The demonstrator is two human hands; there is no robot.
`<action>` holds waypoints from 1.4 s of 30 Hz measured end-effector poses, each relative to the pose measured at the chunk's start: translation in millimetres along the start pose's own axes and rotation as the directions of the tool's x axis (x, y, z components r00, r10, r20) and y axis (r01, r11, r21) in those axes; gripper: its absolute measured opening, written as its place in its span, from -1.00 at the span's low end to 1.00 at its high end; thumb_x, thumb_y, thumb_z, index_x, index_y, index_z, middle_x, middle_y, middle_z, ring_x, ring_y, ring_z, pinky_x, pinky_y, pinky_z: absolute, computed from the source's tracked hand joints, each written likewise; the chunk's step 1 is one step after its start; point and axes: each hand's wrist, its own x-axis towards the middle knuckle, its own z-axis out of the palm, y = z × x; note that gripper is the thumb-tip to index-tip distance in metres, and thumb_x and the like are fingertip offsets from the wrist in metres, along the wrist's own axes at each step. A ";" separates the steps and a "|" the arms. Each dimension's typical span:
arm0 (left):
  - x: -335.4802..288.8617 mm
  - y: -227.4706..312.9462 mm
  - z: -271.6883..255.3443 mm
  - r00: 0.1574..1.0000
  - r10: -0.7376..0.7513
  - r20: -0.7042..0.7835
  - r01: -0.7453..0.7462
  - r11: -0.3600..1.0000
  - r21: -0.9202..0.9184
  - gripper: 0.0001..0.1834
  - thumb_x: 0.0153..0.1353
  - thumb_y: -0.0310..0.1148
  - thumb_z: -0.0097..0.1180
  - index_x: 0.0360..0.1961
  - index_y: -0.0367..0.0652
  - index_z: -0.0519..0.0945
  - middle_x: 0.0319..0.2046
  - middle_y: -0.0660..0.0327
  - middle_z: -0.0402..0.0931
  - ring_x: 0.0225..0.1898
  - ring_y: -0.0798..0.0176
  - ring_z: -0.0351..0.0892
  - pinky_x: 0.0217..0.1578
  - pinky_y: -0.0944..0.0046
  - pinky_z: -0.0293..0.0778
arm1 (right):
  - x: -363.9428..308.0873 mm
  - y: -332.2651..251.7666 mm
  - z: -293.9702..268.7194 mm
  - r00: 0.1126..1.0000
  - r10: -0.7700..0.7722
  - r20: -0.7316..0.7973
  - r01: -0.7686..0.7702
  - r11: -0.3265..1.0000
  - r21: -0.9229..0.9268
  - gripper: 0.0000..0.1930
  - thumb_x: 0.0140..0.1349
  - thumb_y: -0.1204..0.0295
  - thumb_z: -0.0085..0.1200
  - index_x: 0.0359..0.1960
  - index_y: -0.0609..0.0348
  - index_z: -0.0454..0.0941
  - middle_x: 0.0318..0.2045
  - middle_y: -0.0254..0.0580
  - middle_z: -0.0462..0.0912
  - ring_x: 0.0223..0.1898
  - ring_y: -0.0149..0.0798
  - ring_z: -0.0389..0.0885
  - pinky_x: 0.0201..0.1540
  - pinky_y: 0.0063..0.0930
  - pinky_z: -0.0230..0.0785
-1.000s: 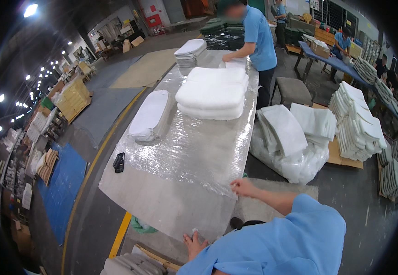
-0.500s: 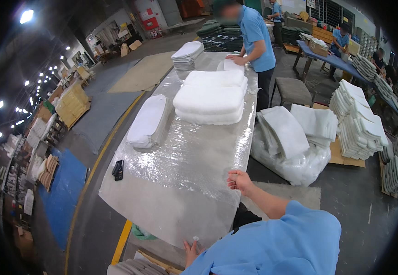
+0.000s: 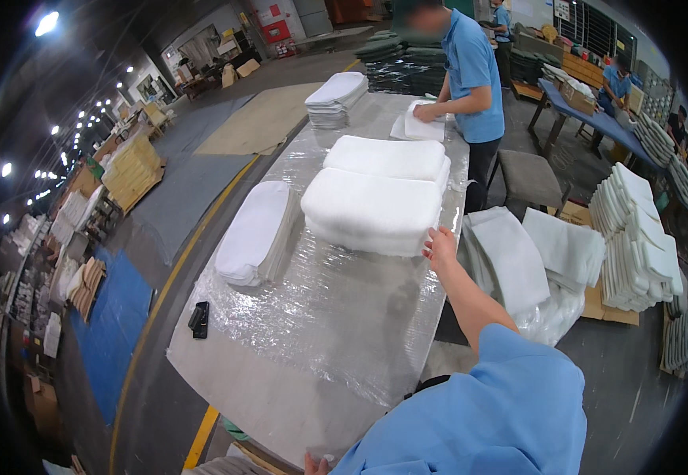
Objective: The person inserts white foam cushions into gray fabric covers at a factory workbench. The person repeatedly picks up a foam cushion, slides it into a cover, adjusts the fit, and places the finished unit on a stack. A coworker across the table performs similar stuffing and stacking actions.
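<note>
My right hand (image 3: 440, 248) reaches forward to the near right corner of a thick stack of white padding sheets (image 3: 376, 202). Its fingers are apart, at the stack's side, and I see no grip on a sheet. Only fingertips of my left hand (image 3: 314, 464) show at the bottom edge of the view, apart and by the table's near edge. A small white scrap (image 3: 328, 457) lies beside them. Left of the padding stands a pile of white rounded oblong pieces (image 3: 254, 229). All of this rests on a long table (image 3: 281, 380) partly covered with clear plastic film.
Across the table a co-worker in a blue shirt (image 3: 471, 71) handles white pieces (image 3: 423, 127). Another white pile (image 3: 336, 95) stands at the far left. A black object (image 3: 199, 320) lies near the left edge. Right of the table are bagged white pads (image 3: 510, 261), a stool (image 3: 528, 178) and stacked pads (image 3: 637, 237).
My right hand has moved forward from above the table's right edge to the padding stack's corner. My left hand has slipped lower, mostly out of view. The co-worker's hands have shifted over the white pieces.
</note>
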 end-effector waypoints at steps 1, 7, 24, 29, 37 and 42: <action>0.2 3.3 4.2 1.000 -0.003 -0.007 0.003 1.000 -0.007 -0.17 0.36 0.13 0.19 0.53 -0.03 0.29 0.54 -0.29 -0.15 0.55 -0.31 -0.14 0.49 -0.06 0.03 | 6.1 0.5 2.7 1.000 0.010 0.013 -0.009 1.000 -0.020 -0.41 0.39 0.33 0.18 0.40 0.01 0.24 0.10 -0.16 0.46 -0.14 -0.22 0.49 -0.27 -0.22 0.46; 1.2 18.1 17.7 0.999 -0.023 -0.028 0.022 0.999 -0.041 -0.19 0.38 0.12 0.17 0.53 -0.04 0.28 0.52 -0.26 -0.09 0.52 -0.28 -0.07 0.46 -0.08 0.08 | 25.7 -1.1 17.5 0.999 0.052 -0.007 -0.053 0.997 -0.052 -0.50 0.37 0.27 0.22 0.29 -0.01 0.36 -0.15 -0.27 0.49 -0.27 -0.30 0.49 -0.34 -0.27 0.41; 15.1 52.0 39.3 0.998 -0.059 -0.012 0.058 0.994 -0.095 -0.22 0.43 0.09 0.12 0.52 -0.06 0.26 0.47 -0.18 0.09 0.43 -0.20 0.13 0.40 -0.13 0.21 | 23.3 -14.3 56.6 0.990 0.100 0.098 -0.091 0.992 -0.090 -0.32 0.06 -0.02 0.51 0.13 -0.02 0.48 -0.06 -0.25 0.59 -0.14 -0.19 0.51 -0.19 -0.15 0.33; 14.3 56.7 38.4 0.998 -0.062 -0.007 0.061 0.991 -0.117 -0.24 0.45 0.08 0.11 0.52 -0.07 0.25 0.45 -0.15 0.14 0.40 -0.17 0.19 0.37 -0.15 0.24 | 22.1 -10.0 72.0 0.994 0.034 0.105 -0.040 0.998 0.058 -0.27 0.09 0.21 0.49 0.26 0.08 0.38 0.15 -0.14 0.58 0.12 -0.03 0.54 0.00 0.07 0.34; 4.1 65.3 31.3 0.998 -0.060 -0.011 0.058 0.986 -0.156 -0.25 0.47 0.07 0.09 0.52 -0.08 0.24 0.42 -0.11 0.22 0.36 -0.13 0.29 0.34 -0.18 0.31 | 12.0 -3.0 56.8 0.987 -0.019 0.162 -0.023 0.968 0.251 -0.30 0.19 0.51 0.31 0.38 0.15 0.29 0.24 -0.07 0.54 0.25 -0.01 0.54 0.17 0.05 0.45; -0.6 68.8 10.7 0.999 -0.033 -0.032 0.024 0.973 -0.231 -0.26 0.49 0.06 0.07 0.52 -0.08 0.24 0.40 -0.09 0.27 0.33 -0.11 0.34 0.32 -0.19 0.34 | -11.8 -5.1 22.2 0.954 0.008 0.299 -0.071 0.977 0.201 -0.34 0.20 0.55 0.28 0.36 0.20 0.33 0.19 -0.06 0.59 0.20 -0.02 0.59 0.18 -0.08 0.53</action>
